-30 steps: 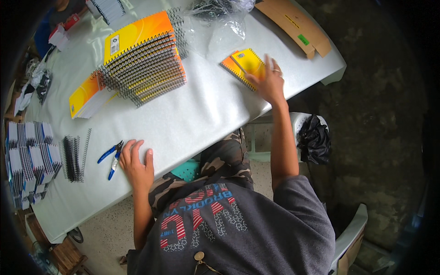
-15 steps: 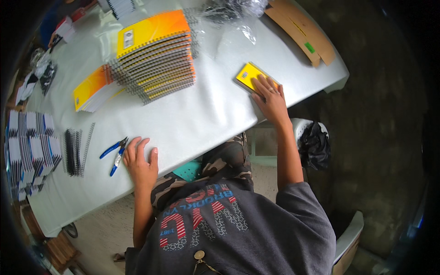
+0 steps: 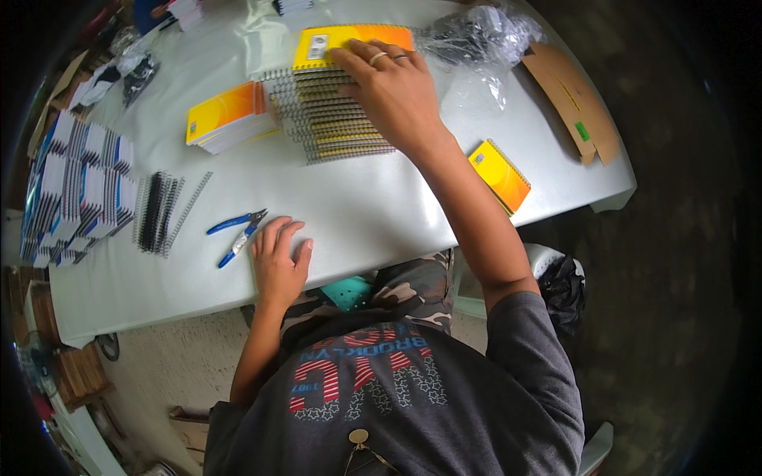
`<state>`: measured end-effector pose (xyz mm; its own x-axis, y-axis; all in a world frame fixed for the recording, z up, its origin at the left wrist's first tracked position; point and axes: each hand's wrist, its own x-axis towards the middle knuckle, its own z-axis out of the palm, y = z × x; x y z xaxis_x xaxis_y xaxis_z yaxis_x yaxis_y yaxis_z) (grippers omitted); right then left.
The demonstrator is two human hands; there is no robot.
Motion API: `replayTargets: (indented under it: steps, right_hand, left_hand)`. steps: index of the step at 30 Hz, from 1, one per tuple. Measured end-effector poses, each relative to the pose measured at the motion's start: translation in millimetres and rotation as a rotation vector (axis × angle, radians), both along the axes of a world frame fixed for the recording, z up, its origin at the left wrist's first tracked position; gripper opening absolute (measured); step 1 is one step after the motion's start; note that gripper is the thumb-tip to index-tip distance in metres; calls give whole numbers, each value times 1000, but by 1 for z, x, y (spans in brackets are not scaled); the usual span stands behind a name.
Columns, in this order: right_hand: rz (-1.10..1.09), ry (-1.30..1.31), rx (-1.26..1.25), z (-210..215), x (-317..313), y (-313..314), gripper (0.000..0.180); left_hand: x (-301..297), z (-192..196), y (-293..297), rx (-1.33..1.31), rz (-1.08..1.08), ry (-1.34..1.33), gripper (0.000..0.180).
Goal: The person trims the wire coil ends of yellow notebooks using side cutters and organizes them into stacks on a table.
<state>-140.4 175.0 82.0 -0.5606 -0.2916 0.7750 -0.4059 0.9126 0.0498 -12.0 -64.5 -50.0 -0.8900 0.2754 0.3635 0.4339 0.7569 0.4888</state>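
- In the head view, the right hand (image 3: 393, 83) reaches across the table (image 3: 381, 218) and lies over the tall stack (image 3: 341, 119) of spiral-bound notebooks, its fingers bent on the yellow and orange cover of the top notebook (image 3: 337, 36)
- Its thumb sits lower, by the front edge of that stack; whether the hand grips a notebook or only rests there, one cannot tell
- The left hand (image 3: 279, 255) rests on the table near its front edge, holding nothing that shows, with fingers loosely spread and thumb apart
- Just beside its fingertips lie the blue-handled cutters (image 3: 248, 228), their handles apart
- To the left of the cutters lies a bunch of loose dark coils (image 3: 159, 213)
- Next to the tall stack, on its left, is a lower pile (image 3: 230, 115) with a yellow and orange cover and white pages
- A small yellow notebook (image 3: 500, 176) lies by the right forearm, near the table's edge
- Beyond it are clear plastic wrapping (image 3: 484, 67) and a bent brown cardboard piece (image 3: 573, 103)
- At the far left stand stacked white and blue notebooks (image 3: 83, 186)
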Motion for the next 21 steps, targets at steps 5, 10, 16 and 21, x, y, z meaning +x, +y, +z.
replayTargets:
  steps: [5, 10, 16, 21]
  right_hand:
    - [4, -57, 120, 7, 3, 0, 27]
    - [68, -57, 124, 14, 4, 11, 25]
    - [152, -84, -78, 23, 82, -14, 27]
    - [236, -320, -25, -61, 168, -34, 45]
  left_hand:
    - [3, 3, -4, 1, 11, 9, 30]
    - [1, 3, -1, 4, -4, 8, 30]
    - [4, -1, -13, 498, -67, -79, 33]
    - [22, 36, 13, 1255, -229, -675, 39]
